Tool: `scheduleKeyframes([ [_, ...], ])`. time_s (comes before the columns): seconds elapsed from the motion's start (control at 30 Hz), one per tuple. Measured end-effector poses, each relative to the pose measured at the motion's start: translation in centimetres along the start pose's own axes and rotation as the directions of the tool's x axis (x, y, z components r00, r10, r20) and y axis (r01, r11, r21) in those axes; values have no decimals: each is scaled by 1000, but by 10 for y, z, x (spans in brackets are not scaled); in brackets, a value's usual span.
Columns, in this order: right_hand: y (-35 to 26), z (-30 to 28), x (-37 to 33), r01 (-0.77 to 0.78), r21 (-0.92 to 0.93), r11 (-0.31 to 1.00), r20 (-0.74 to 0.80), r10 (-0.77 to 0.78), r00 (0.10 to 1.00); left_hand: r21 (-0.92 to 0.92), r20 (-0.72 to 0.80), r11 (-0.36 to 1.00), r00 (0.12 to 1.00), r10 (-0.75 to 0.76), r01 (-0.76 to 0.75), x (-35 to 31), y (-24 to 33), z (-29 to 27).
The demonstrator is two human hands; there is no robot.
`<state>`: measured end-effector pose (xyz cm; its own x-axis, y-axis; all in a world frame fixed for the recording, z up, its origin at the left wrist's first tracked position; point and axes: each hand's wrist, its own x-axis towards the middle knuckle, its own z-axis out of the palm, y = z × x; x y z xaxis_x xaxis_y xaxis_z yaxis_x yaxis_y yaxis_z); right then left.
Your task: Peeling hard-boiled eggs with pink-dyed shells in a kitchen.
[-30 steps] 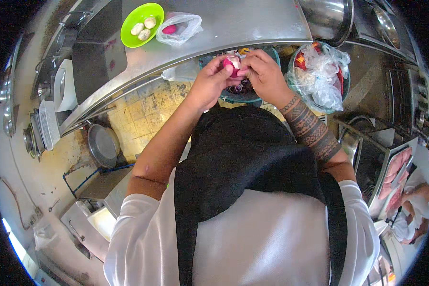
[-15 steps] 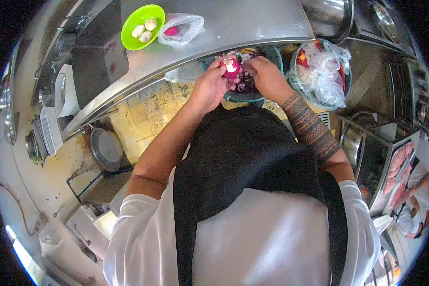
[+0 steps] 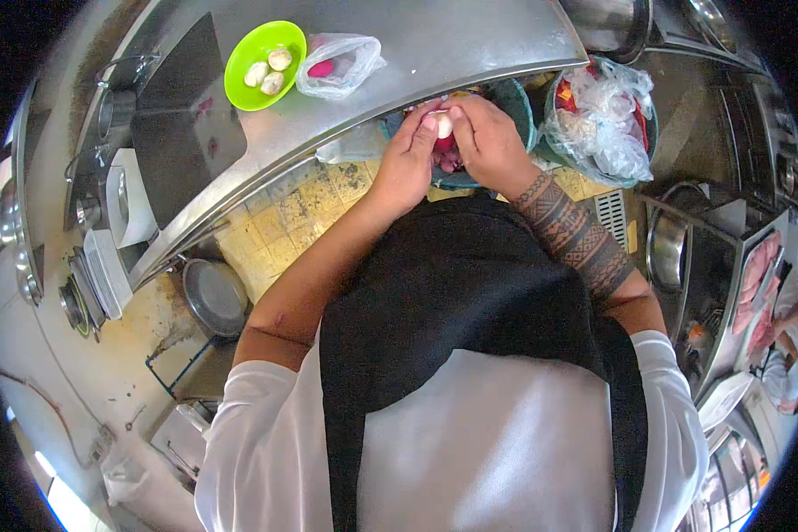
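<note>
Between my two hands is a red-shelled egg (image 3: pixel 443 126), partly peeled, its white showing at the top. My left hand (image 3: pixel 402 170) wraps round it from the left, thumb raised against the egg. From the right, the curled fingers of my right hand (image 3: pixel 491 146) press on the same egg, hiding much of it. Both hands are over a teal bin (image 3: pixel 521 105) with dark scraps inside. On the metal counter, a lime-green bowl (image 3: pixel 279 37) carries several peeled white eggs (image 3: pixel 272 83). Beside it, a clear plastic bag (image 3: pixel 355 64) contains another pink-red egg (image 3: pixel 321 68).
The steel counter's edge (image 3: pixel 470 78) runs just beyond my hands. A second bin, heaped with plastic bags (image 3: pixel 607 129), stands to the right. A grey pan (image 3: pixel 215 297) is low on the left. At far right, a person (image 3: pixel 785 368) is beside trays of meat (image 3: pixel 758 275).
My right hand has come up from the bin to the egg, and its fingers now press on it. More white shows on the egg. The view has tilted slightly.
</note>
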<state>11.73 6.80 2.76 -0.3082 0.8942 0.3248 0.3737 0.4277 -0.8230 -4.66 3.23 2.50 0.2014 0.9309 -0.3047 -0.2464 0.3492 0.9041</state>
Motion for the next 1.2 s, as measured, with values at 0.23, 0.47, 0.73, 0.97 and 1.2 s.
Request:
scheduleKeyframes([
  [0.23,12,19,-8,-209,139,968,-113,225,968,-268,94,958,992,-80,102,4,1,-9],
  [0.47,34,20,-18,-203,8,979,-49,203,978,-320,180,915,964,-197,246,7,-19,-25],
  [0.73,73,16,-42,-242,-128,962,23,247,969,-436,430,843,896,-113,315,1,-1,-28],
  [0.97,28,0,-28,-115,-219,969,-78,100,992,-384,121,910,986,-119,157,5,-1,-22],
  [1.2,-3,-8,-16,171,-161,972,57,-163,985,-274,57,955,993,-101,113,4,6,-16],
])
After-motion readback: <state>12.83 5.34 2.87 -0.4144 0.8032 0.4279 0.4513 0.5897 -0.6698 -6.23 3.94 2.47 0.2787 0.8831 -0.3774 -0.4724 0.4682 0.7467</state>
